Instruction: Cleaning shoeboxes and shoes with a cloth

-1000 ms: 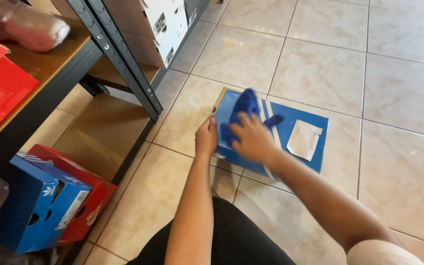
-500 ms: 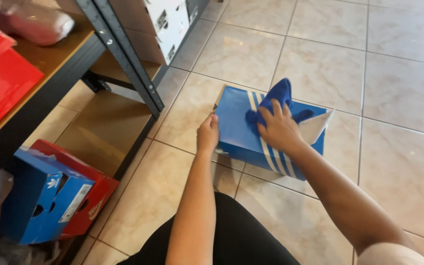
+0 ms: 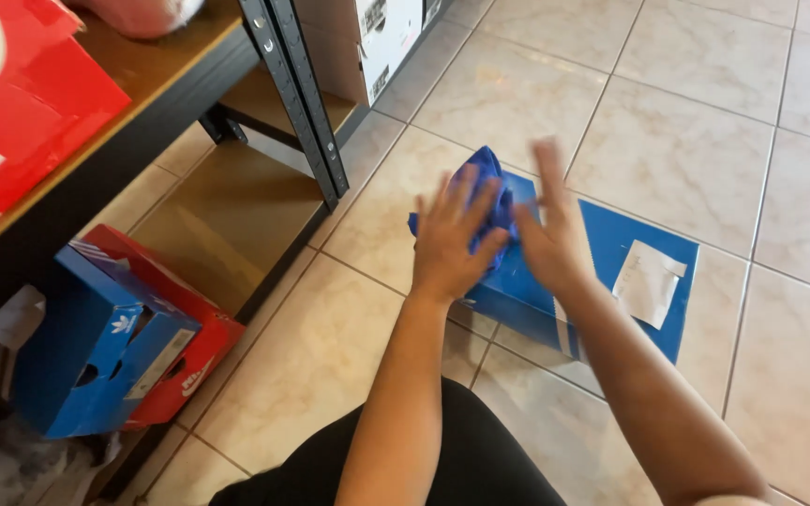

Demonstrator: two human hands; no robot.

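Crumpled blue cloth (image 3: 487, 192) bunched on the flat blue cardboard shoebox (image 3: 611, 281) lying on the tiled floor (image 3: 686, 141), pressed between left hand (image 3: 452, 239) and blurred right hand (image 3: 546, 239). Both grips open-fingered, flat against cloth, nothing clasped. Likely to slip off the box edge under uneven pressing.

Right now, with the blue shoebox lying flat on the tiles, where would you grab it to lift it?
Probably the two short ends of the blue shoebox, one hand on each, coming from above. It lies flat with its broad face up, so there is no top edge to pinch. Both the left hand and the right hand are pressing a blue cloth at its far corner.
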